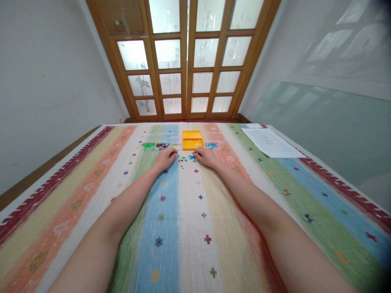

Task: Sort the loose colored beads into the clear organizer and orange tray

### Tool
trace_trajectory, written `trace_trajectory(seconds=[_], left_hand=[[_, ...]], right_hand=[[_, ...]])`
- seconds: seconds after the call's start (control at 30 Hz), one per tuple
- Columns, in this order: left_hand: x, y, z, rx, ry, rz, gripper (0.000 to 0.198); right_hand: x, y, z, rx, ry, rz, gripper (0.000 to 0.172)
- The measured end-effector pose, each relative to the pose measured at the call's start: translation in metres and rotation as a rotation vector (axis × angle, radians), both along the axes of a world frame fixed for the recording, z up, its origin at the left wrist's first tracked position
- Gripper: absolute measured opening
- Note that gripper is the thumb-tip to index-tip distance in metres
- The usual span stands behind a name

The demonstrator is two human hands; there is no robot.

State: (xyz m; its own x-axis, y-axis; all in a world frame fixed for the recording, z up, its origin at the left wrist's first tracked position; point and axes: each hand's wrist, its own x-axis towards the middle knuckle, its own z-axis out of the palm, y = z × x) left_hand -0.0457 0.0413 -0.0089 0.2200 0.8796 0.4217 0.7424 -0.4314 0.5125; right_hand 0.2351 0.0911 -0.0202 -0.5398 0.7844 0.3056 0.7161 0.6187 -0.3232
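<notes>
My left hand [165, 158] rests at the left edge of a scatter of small loose pieces [182, 159], coloured green, blue and red. Its thumb and fingers are pinched together; whatever lies between them is too small to name. On the right side of the scatter, my right hand [205, 157] has its fingers curled in a pinch close to blue pieces [192, 157]. Just beyond both hands stands an open orange box [192, 134] with small whitish pieces in its near half. Clear containers flank it, holding green pieces [148, 145], dark brown pieces [163, 145] and blue pieces [211, 145]; yellow ones are partly hidden.
A striped, patterned cloth [161, 228] covers the table. Printed paper sheets [270, 142] lie at the far right. Past the table's far edge is a wooden door with glass panes [171, 83]. A pale glass panel [330, 130] leans along the right wall.
</notes>
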Motion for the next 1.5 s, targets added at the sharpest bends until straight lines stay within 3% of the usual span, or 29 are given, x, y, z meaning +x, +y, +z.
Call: trace_trajectory(seconds=[0.27,0.47,0.67,0.77,0.87,1.0,1.23,1.5], left_hand=[[-0.02,0.027,-0.016,-0.076,-0.606,0.218,0.02],[-0.039,0.035,-0.02,-0.1,-0.779,0.327,0.037],[-0.043,0.039,-0.022,-0.171,-0.726,0.29,0.053],[-0.043,0.039,-0.024,-0.154,-0.592,0.239,0.04],[-0.043,0.035,-0.024,-0.13,-0.348,0.104,0.025],[-0.044,0.028,-0.02,-0.155,-0.144,-0.055,0.025],[-0.046,0.022,-0.007,-0.143,0.005,-0.242,0.024],[-0.047,0.023,-0.009,-0.136,-0.049,-0.24,0.012]], right_hand=[[0.0,-0.002,0.002,-0.002,-0.013,-0.008,0.025],[-0.001,-0.004,0.004,-0.011,-0.018,-0.017,0.027],[-0.001,-0.004,0.004,-0.022,-0.012,-0.019,0.027],[0.0,-0.003,0.003,-0.007,0.0,-0.004,0.025],[0.0,-0.002,0.002,-0.002,-0.001,0.003,0.025],[-0.001,-0.001,0.001,-0.006,-0.012,-0.006,0.027],[0.0,-0.001,0.0,0.007,-0.004,0.001,0.028],[0.0,-0.002,0.001,0.001,-0.018,-0.002,0.03]])
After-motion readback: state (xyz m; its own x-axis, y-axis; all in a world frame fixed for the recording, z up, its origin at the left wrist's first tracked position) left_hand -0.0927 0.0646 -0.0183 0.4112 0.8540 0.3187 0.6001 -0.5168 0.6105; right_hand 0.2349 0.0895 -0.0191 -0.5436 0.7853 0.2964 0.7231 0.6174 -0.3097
